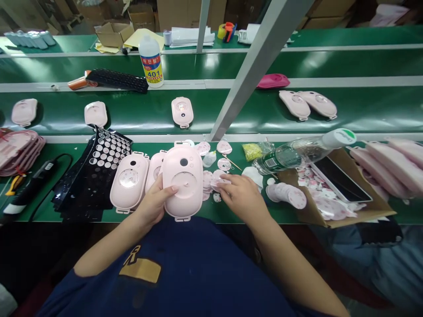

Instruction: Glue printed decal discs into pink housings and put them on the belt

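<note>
My left hand [155, 203] grips a pale pink plastic housing [183, 180] by its left side, thumb on its front, holding it upright over the near table edge. My right hand [239, 196] rests to the right of it, fingers curled down onto a small pink round sticker disc [220, 182] among several loose discs on the green table. Two more pink housings [129, 180] lie just left of the held one.
A black sheet of round stickers [99, 163] lies at the left. A clear water bottle [297, 154] lies over a cardboard box [350, 207] holding discs and a dark tablet. A glue bottle [151, 61] stands behind. More pink housings [181, 112] sit on the green belt. A grey post [251, 66] slants across.
</note>
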Action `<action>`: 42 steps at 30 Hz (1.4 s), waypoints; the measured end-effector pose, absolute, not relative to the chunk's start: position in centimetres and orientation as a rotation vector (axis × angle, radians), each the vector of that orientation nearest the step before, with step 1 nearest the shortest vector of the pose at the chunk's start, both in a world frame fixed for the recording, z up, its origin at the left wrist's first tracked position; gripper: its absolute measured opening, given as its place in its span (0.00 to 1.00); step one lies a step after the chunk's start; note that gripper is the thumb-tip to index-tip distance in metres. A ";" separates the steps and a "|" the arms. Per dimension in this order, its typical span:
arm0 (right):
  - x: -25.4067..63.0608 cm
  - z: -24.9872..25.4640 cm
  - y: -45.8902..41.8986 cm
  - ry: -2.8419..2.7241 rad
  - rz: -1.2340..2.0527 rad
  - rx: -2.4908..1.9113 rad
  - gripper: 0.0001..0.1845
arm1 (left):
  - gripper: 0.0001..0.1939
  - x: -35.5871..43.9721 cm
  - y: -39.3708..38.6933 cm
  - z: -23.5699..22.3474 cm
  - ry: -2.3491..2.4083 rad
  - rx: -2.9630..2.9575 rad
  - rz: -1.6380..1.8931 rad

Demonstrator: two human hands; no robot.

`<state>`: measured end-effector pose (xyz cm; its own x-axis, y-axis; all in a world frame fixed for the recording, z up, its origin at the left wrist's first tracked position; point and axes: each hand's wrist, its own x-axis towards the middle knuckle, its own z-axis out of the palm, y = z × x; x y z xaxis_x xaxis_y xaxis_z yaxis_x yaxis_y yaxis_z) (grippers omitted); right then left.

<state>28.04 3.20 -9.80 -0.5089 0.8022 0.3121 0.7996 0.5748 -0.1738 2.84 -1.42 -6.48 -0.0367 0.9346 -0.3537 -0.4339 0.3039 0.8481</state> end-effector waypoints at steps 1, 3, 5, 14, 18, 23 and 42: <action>27.8 -8.7 3.0 -2.383 0.035 -1.258 0.12 | 0.40 3.0 -1.5 -6.5 1.097 0.593 1.204; 26.7 -6.1 2.5 -2.241 0.078 -1.104 0.12 | 0.40 3.4 -1.6 -6.7 1.076 0.603 1.199; 25.1 -3.9 1.6 -2.182 0.042 -0.958 0.10 | 0.39 3.8 -1.8 -6.8 1.039 0.619 1.195; 22.1 -4.0 -0.2 -2.345 -0.048 -0.881 0.12 | 0.36 4.3 -2.4 -6.3 0.984 0.609 1.224; 22.5 -4.2 -0.2 -2.384 0.077 -0.873 0.18 | 0.38 4.1 -2.4 -6.4 0.981 0.618 1.200; 22.6 -4.0 0.1 -2.393 0.034 -0.890 0.15 | 0.38 3.9 -2.3 -6.6 0.967 0.619 1.188; 23.6 -4.4 0.0 -2.461 -0.077 -0.794 0.17 | 0.41 3.6 -2.3 -6.3 0.993 0.617 1.157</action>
<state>23.58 0.05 -4.38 -0.6758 0.5248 0.5176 0.5561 0.8239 -0.1093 3.63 -2.35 -6.25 0.0771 0.9449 -0.3182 -0.4584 0.3170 0.8303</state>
